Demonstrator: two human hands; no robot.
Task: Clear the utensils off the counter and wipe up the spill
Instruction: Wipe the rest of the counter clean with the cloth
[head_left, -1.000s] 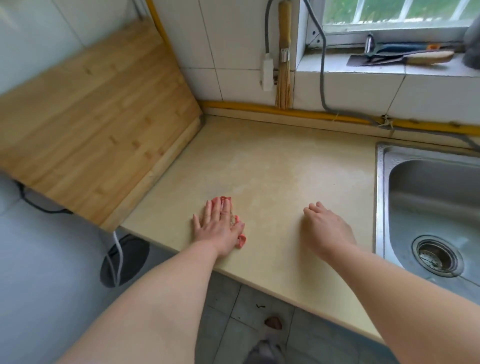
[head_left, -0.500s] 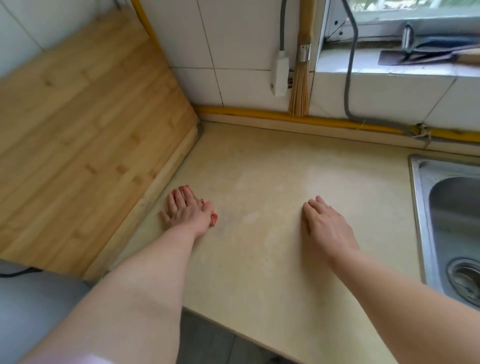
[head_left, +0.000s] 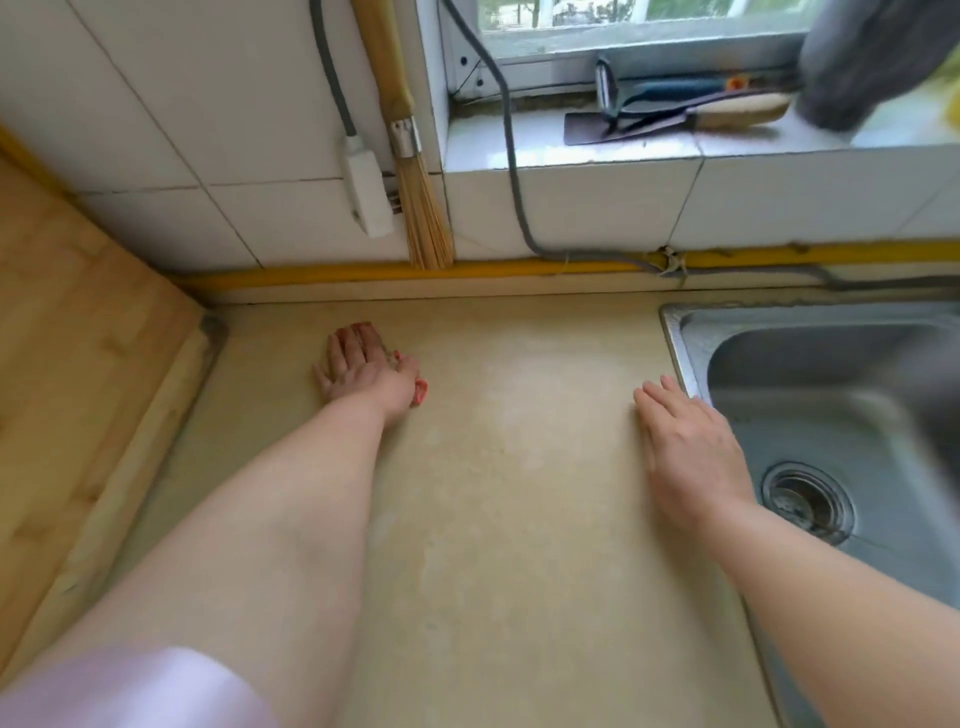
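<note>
1. Left hand (head_left: 363, 371), far left of the table (head_left: 519, 545): fingers (head_left: 347, 347) straight, pressed flat on a red cloth (head_left: 420, 391) whose edges show beneath the palm.
2. Right hand (head_left: 685, 447): fingers extended, flat on the table just beside the sink (head_left: 831, 364), holding nothing.
3. Utensils (head_left: 675, 111) lie on the window sill (head_left: 519, 145), far right; wooden board (head_left: 78, 364) at left.

Beige counter (head_left: 519, 519); cloth (head_left: 420, 391) seemingly red (blurred).

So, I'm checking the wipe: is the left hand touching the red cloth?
Touching. The head view shows the left hand lying flat on the red cloth, whose edges peek out beneath it.
</note>
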